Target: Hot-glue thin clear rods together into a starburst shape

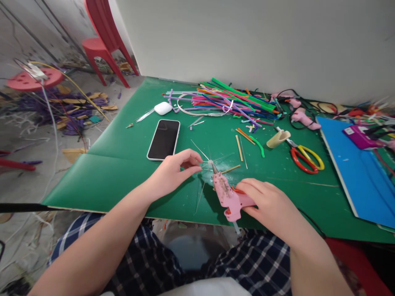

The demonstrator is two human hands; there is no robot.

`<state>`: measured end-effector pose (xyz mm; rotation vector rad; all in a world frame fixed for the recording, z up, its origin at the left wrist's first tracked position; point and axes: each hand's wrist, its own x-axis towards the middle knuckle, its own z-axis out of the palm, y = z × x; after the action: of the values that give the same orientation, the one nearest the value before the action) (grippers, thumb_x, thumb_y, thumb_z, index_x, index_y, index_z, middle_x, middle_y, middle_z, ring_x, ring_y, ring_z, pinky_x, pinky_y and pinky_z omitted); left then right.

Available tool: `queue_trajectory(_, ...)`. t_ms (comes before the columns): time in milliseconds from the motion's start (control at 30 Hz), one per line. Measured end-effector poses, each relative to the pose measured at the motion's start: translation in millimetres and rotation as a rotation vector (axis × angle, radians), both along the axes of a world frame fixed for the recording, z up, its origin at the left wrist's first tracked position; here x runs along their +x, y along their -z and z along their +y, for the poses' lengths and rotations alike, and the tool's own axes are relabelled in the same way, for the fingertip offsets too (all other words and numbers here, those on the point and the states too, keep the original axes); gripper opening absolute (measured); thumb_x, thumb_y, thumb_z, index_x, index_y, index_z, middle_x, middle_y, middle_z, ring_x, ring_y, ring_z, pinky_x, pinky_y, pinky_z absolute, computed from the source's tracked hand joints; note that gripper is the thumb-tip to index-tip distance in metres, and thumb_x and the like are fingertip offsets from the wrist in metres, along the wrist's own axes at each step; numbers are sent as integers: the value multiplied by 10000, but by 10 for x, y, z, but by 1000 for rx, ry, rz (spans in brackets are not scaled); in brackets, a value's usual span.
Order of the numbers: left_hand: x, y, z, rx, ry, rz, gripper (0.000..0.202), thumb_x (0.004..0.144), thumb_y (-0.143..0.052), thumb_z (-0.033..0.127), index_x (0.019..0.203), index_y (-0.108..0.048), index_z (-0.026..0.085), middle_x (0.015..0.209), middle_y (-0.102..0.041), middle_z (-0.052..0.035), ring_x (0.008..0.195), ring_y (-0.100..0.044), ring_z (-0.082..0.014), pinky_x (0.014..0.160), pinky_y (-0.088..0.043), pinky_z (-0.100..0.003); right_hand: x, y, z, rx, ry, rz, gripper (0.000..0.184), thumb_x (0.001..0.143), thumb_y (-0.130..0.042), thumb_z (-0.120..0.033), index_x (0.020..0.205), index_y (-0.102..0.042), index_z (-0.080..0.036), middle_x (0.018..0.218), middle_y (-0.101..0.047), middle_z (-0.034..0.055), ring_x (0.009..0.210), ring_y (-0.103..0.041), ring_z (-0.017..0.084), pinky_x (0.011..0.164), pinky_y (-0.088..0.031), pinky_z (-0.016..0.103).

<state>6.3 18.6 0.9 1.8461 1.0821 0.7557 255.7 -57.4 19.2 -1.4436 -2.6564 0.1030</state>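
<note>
My right hand point(265, 201) grips the handle of a pink hot glue gun point(226, 195), and a glue stick pokes out of its rear. The gun's metal nozzle touches or nearly touches the centre of a star-like cluster of thin clear rods point(210, 162). Thumb and fingertips of my left hand point(182, 164) are drawn together on one thin rod at the cluster's left side. The rods spread out in several directions. A thin tan stick point(231, 169) lies just behind the gun, and a phone point(163, 139) rests beyond my left wrist.
Behind are a pile of coloured pipe cleaners point(234, 100) and a white earbud case point(163, 108). To the right lie a bamboo tube piece point(278, 139), scissors point(305, 158) and a blue board point(354, 172). A second pink glue gun point(304, 119) with a black cord sits at the back right.
</note>
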Motion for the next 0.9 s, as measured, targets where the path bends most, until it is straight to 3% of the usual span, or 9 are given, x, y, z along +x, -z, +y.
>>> queue_trajectory(333,-14,-6,7,43,-5,41,127,801,-536,294,893,-556,208,830,-628,6,734,-585,-122,677,-481,-246,5,0,-17,-6,14,6,307,746,-513,-89,1028,-516,-213,1067,-600,49,928,-589,199,722,-494,339)
queue_trajectory(433,-17,-112,-84,194,-110,165,153,791,-548,320,901,-565,214,874,-637,-3,753,-587,-137,611,-461,-227,14,-27,-24,-45,38,38,316,741,-527,-83,1029,-506,-211,1062,-595,45,946,-578,197,765,-490,353)
queue_trajectory(533,27,-171,-261,448,-278,293,119,812,-517,302,793,-580,202,726,-620,0,686,-573,-134,592,-438,-229,46,-28,-27,-107,45,79,345,729,-541,-75,1041,-500,-218,1085,-579,40,965,-569,190,801,-485,351)
queue_trajectory(667,142,-35,-463,486,-187,382,219,846,-473,295,698,-606,205,584,-622,28,503,-550,-97,492,-408,-215,122,8,-41,-125,103,157,347,739,-533,-85,1051,-496,-231,1127,-554,43,982,-564,190,819,-483,338)
queue_trajectory(767,220,119,-499,472,-213,376,214,850,-472,312,818,-653,202,709,-693,9,569,-616,-110,526,-449,-208,158,46,-55,-143,122,206,344,747,-523,-86,1054,-485,-236,1117,-554,38,978,-558,183,819,-481,329)
queue_trajectory(900,293,209,-470,327,-247,322,262,838,-486,351,921,-669,184,660,-695,8,510,-615,-106,488,-461,-193,137,104,-53,-145,98,200,401,715,-510,-40,1060,-469,-240,1118,-552,31,979,-549,189,835,-471,354)
